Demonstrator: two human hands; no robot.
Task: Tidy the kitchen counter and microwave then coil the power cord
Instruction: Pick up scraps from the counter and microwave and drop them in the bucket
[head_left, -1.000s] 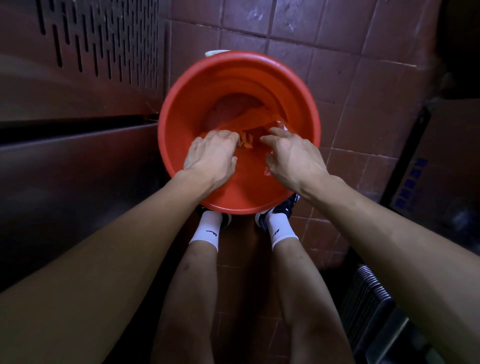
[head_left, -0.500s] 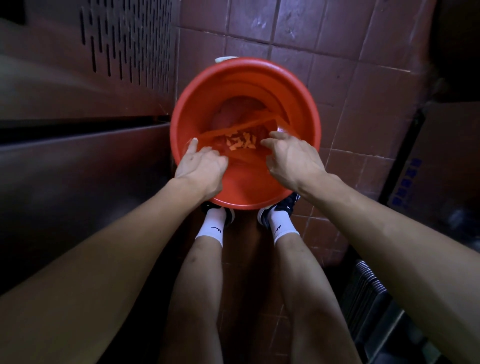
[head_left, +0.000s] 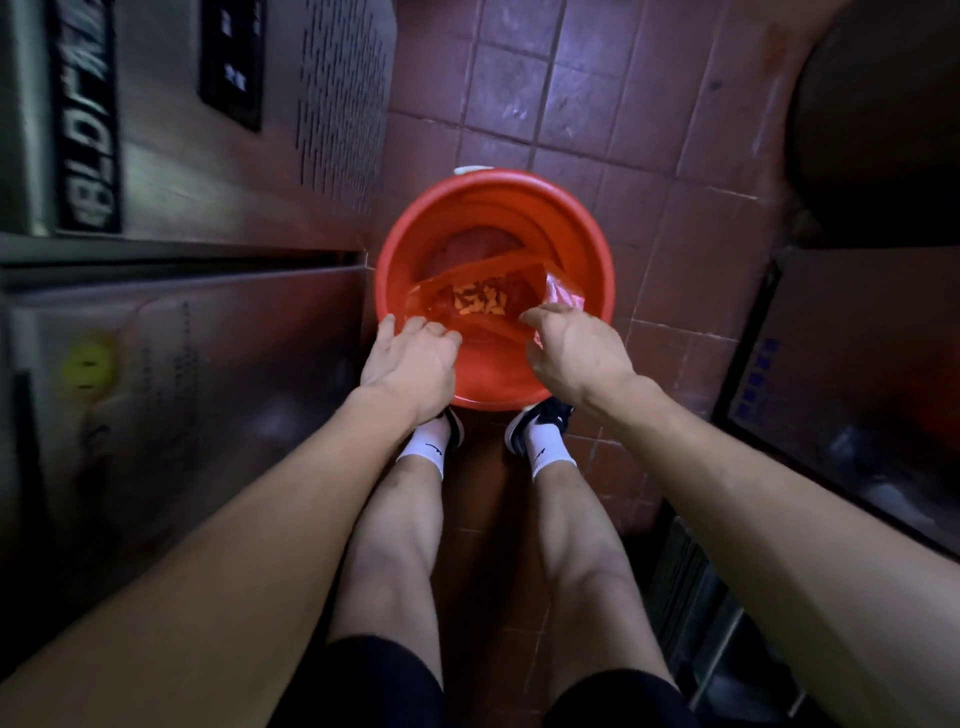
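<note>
Nearest the camera, two bare forearms reach forward over the person's legs, black shorts, white socks (head_left: 552, 457) and dark shoes planted on the red-brown floor tiles (head_left: 566, 104). The left hand (head_left: 410, 358) lies over the near-left rim of the red bucket (head_left: 592, 244), fingers fairly straight and relaxed, gripping nothing that shows. The right hand (head_left: 571, 348) is over the near-right rim, its fingers curled at the edge of a thin red plastic bag (head_left: 561, 293); it seems to pinch the plastic, though the fingertips are hidden. The bag is spread inside the bucket, and a small heap of orange scraps (head_left: 480, 302) lies on it, roughly at the bucket's middle. The bucket stands on the tiles just beyond the shoes. To the left rises a steel cabinet (head_left: 208, 364) with a yellow sticker (head_left: 88, 364), and farther off a slotted metal panel (head_left: 343, 93). A cardboard box (head_left: 857, 364) sits at the right
</note>
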